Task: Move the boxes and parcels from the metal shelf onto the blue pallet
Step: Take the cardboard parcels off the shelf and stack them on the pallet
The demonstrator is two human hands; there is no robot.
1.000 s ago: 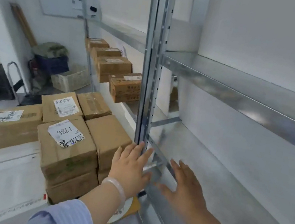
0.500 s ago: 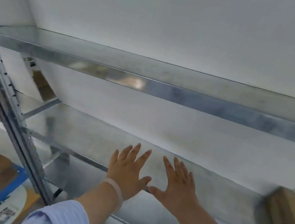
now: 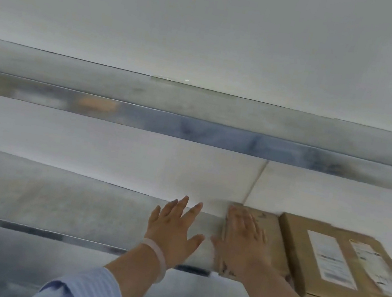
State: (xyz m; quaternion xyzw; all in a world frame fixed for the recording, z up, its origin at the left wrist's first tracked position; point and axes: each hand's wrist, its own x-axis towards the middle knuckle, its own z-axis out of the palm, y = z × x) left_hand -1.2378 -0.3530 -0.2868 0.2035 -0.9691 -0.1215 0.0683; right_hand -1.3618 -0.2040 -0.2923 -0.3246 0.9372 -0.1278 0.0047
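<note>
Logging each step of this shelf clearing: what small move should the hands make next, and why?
Probably slide the left hand to the left edge of the plain box and grip it with both hands: the right hand lies flat over its top, holding nothing, while the left hovers over bare shelf.

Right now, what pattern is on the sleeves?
Light blue with thin stripes, clearest on the left sleeve in the head view.

Our left hand spreads flat over the metal shelf. Our right hand lies open across a box, just beside a labelled box.
</note>
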